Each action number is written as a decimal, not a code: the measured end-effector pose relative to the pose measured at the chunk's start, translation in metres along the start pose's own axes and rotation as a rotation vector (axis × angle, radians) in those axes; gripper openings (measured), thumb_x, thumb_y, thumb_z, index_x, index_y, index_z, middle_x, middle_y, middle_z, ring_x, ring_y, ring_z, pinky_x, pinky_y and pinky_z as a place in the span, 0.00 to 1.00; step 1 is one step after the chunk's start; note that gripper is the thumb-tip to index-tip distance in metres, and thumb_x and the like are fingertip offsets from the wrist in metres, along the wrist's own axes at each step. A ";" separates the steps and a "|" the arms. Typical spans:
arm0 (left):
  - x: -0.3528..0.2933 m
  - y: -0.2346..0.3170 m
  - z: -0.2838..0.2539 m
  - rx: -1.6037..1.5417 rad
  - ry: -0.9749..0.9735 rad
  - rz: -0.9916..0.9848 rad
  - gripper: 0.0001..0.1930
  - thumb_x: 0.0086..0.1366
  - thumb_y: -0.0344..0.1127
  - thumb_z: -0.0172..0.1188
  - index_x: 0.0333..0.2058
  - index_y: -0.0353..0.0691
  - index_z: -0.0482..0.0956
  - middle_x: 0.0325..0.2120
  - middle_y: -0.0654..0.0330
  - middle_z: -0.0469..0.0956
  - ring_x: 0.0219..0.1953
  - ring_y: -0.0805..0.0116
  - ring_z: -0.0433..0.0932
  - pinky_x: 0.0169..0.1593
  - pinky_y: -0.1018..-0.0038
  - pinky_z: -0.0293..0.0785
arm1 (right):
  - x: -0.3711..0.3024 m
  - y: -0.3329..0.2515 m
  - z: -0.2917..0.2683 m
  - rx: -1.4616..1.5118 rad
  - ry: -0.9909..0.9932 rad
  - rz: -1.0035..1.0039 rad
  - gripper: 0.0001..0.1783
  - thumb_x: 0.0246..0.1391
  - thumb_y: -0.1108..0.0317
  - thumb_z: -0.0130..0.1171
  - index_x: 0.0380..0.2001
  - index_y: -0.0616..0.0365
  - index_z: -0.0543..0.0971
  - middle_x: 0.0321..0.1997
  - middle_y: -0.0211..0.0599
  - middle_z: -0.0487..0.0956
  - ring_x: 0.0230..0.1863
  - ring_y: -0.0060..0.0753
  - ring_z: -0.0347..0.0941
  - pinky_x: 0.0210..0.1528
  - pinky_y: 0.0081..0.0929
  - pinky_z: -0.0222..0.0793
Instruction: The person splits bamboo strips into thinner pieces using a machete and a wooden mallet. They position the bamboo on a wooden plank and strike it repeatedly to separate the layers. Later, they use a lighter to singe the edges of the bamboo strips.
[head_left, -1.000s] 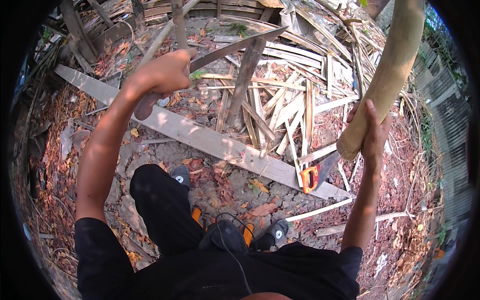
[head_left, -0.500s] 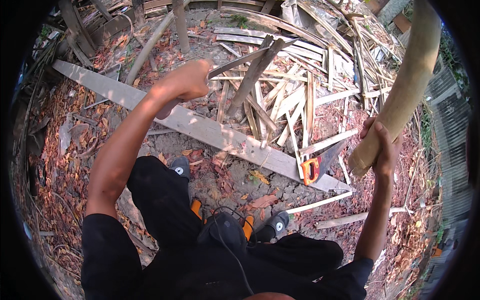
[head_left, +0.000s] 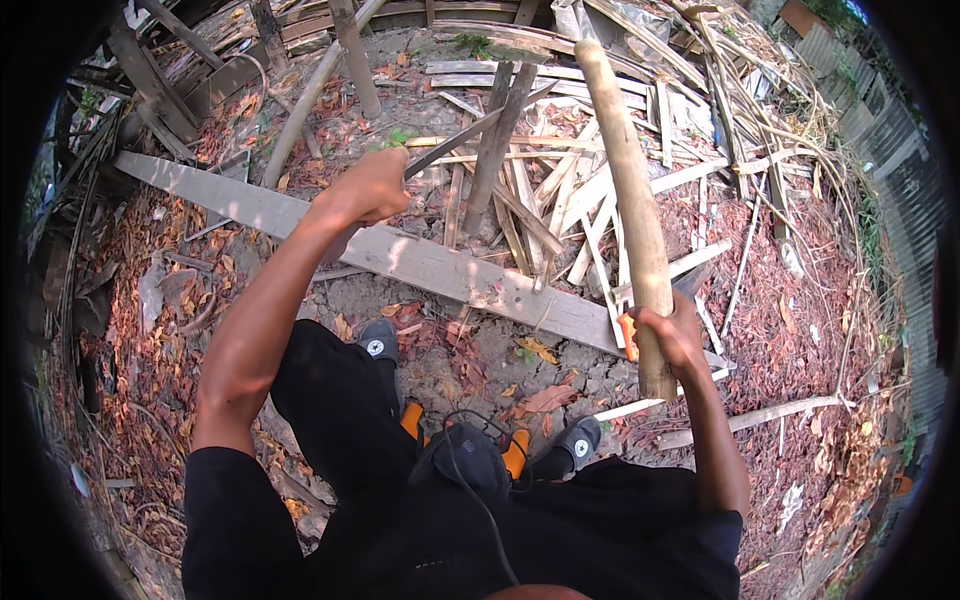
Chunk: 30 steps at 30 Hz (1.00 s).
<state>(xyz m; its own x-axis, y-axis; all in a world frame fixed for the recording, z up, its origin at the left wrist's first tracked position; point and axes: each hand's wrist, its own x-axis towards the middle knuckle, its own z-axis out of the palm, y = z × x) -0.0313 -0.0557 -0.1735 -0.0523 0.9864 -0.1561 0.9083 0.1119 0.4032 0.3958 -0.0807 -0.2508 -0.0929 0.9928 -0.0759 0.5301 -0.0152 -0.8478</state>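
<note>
My left hand (head_left: 368, 192) is closed around the handle of a machete, raised at the left of centre. The machete's long dark blade (head_left: 440, 152) points up and right, across the forked top of a wooden post (head_left: 488, 165); I cannot tell whether they touch. My right hand (head_left: 672, 335) grips a thick, slightly bent wooden pole (head_left: 630, 190) near its lower end. The pole stands up and away from me, leaning a little left at its far end. Behind my right hand, a handsaw with an orange handle (head_left: 627, 337) is partly hidden by the pole.
A long grey plank (head_left: 450, 270) runs across the ground in front of my feet. Split wood strips (head_left: 585, 200) lie heaped beyond it. Posts (head_left: 355, 60) stand at the back left. A thin branch (head_left: 760, 420) lies at right, near corrugated sheets (head_left: 895, 200).
The pole has swung left and turned more upright in my right hand, and it now covers part of the handsaw. My left hand has shifted slightly, still holding the machete.
</note>
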 end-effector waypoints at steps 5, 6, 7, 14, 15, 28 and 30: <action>0.019 0.004 0.013 0.020 0.003 -0.023 0.22 0.46 0.19 0.50 0.44 0.23 0.74 0.09 0.53 0.71 0.09 0.65 0.72 0.15 0.66 0.65 | 0.004 -0.083 -0.056 0.331 0.267 -0.380 0.21 0.47 0.64 0.61 0.38 0.72 0.73 0.24 0.44 0.77 0.24 0.31 0.76 0.27 0.27 0.73; 0.021 0.005 0.014 0.045 0.002 -0.048 0.23 0.46 0.19 0.50 0.45 0.23 0.74 0.09 0.53 0.72 0.10 0.65 0.72 0.15 0.66 0.66 | 0.006 -0.092 -0.060 0.437 0.292 -0.493 0.21 0.47 0.63 0.60 0.36 0.73 0.73 0.24 0.43 0.78 0.23 0.30 0.76 0.27 0.27 0.74; 0.022 0.006 0.014 0.070 0.002 -0.073 0.24 0.46 0.19 0.50 0.46 0.24 0.74 0.10 0.53 0.72 0.10 0.64 0.73 0.16 0.65 0.66 | 0.006 -0.095 -0.059 0.465 0.276 -0.481 0.20 0.46 0.63 0.61 0.34 0.73 0.74 0.23 0.43 0.78 0.23 0.31 0.76 0.27 0.27 0.73; 0.036 0.000 0.027 0.130 0.022 0.064 0.25 0.46 0.21 0.50 0.48 0.25 0.73 0.16 0.45 0.76 0.17 0.55 0.78 0.21 0.61 0.71 | 0.002 -0.003 0.009 0.054 -0.274 0.217 0.28 0.37 0.65 0.67 0.44 0.68 0.78 0.33 0.42 0.81 0.30 0.33 0.78 0.38 0.31 0.74; 0.028 -0.004 0.035 0.129 0.059 0.063 0.22 0.47 0.21 0.50 0.44 0.25 0.73 0.18 0.43 0.76 0.20 0.52 0.79 0.23 0.61 0.72 | -0.003 -0.025 -0.005 0.126 -0.242 0.248 0.29 0.35 0.66 0.67 0.45 0.68 0.78 0.33 0.42 0.81 0.30 0.31 0.78 0.37 0.28 0.74; 0.029 0.001 0.052 0.040 0.075 0.056 0.19 0.49 0.22 0.51 0.42 0.21 0.74 0.20 0.43 0.78 0.21 0.54 0.82 0.23 0.62 0.75 | 0.018 0.010 0.025 0.004 -0.230 0.131 0.25 0.39 0.61 0.64 0.38 0.71 0.77 0.33 0.46 0.81 0.30 0.35 0.77 0.35 0.31 0.73; 0.039 0.003 0.056 0.114 -0.044 -0.061 0.14 0.48 0.21 0.51 0.35 0.19 0.75 0.19 0.41 0.78 0.21 0.52 0.82 0.25 0.61 0.76 | 0.023 0.035 0.045 -0.039 -0.392 0.250 0.21 0.37 0.66 0.63 0.36 0.68 0.76 0.27 0.41 0.79 0.26 0.33 0.75 0.32 0.30 0.73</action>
<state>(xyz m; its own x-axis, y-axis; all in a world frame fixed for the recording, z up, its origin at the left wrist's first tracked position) -0.0076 -0.0240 -0.2288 -0.0927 0.9717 -0.2171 0.9453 0.1544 0.2873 0.3739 -0.0639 -0.3058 -0.2659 0.8392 -0.4744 0.6075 -0.2363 -0.7584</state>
